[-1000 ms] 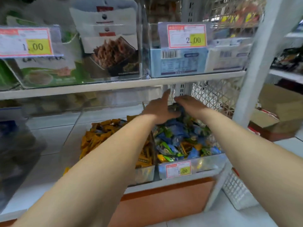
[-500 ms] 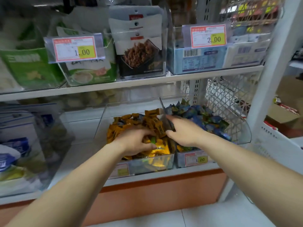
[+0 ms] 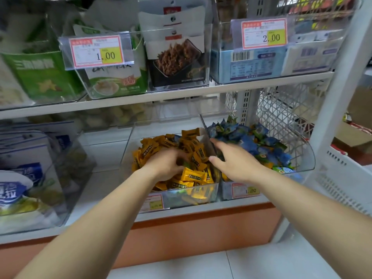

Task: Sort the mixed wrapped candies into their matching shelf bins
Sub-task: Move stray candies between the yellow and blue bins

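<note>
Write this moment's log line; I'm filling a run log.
left hand: in yellow candy bin, grip blurred | right hand: open at blue candy bin

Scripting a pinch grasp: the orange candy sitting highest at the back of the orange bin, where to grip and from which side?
Pinch the orange candy across its flat middle, from above. It sits proud of the pile, face up, nothing over it. The clear divider crowds its right end, so a sideways approach there is likely blocked.
</note>
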Demonstrator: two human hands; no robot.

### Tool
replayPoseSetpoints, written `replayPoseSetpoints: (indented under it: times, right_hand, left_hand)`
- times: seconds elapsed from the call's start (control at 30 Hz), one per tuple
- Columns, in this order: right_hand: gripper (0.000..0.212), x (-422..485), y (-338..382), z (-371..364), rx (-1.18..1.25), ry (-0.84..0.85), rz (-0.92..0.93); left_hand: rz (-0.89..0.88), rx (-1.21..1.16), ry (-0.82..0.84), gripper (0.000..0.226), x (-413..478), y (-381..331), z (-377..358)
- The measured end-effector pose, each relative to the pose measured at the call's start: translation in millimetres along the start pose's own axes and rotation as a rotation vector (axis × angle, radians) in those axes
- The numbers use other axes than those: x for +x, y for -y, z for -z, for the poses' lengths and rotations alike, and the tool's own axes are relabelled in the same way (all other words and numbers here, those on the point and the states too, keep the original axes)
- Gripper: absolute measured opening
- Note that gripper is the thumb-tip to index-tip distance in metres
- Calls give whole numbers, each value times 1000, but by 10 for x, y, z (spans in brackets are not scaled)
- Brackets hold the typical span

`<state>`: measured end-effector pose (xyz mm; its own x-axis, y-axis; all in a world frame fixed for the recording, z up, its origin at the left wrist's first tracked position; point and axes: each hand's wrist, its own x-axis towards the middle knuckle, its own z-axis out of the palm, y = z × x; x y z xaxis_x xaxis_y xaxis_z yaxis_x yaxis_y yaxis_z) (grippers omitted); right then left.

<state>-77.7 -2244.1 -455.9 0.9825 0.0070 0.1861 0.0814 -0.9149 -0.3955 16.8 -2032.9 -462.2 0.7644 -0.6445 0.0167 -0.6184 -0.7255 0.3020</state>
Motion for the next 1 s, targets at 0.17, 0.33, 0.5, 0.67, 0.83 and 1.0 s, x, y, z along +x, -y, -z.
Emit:
replayPoseSetpoints:
  times: [0.17,0.33,0.5,0.67,0.83,1.0]
  right_hand:
    - [50,38,239,94,-7,-239,107]
    - [25,61,501,45,448,-188,148]
    - [15,112,288,169,402,-422,37]
    - [17,95,107,151,308,-395,-9]
    - [32,66,27,102,304,-287,-27]
    - [27,36,0,102,291,-279,-33]
  left_hand:
    - [101,-499,-421,11,-82,-76,340]
    - [71,-1044,-295,9,-168,-382,397]
    - [41,-608,-237,25,-202,-222,220]
    - [-63,-83,118,32,-240,-131,-91]
    - [29,183,-27,36,-256,104,40]
    - [173,286,-77,36,-246,308,187]
